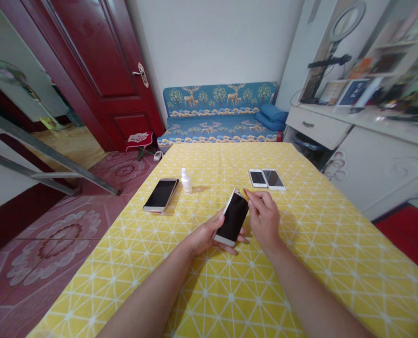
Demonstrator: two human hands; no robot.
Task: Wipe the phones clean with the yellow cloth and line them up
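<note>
The fingers (pixel 229 249) of my left hand (pixel 206 233) curled under a white-framed phone (pixel 232 218), the thumb pressed along its left edge and the tips showing past the right one, while my right hand (pixel 266 218) pinched a small orange piece (pixel 247 191) between thumb and forefinger.

Farthest left beyond my left fingertips, a dark-screened phone (pixel 161 194) lay on top of another flat item whose edge peeked out. Between that pile and my fingers, a little farther off, a small white bottle (pixel 186 183) stood upright; I could make out no writing on it. The phone in my grip sat screen up, tilted, its far end leaning to the right. The orange piece was right by its far right corner, though I couldn't tell whether they touched. Beyond my right fingers, a small white phone (pixel 257 178) and a larger white phone (pixel 274 179) lay side by side on the yellow tablecloth (pixel 209 300). Well to the right and beyond, a dark blue box (pixel 352 92) bore pale lettering, too blurred to read.
</note>
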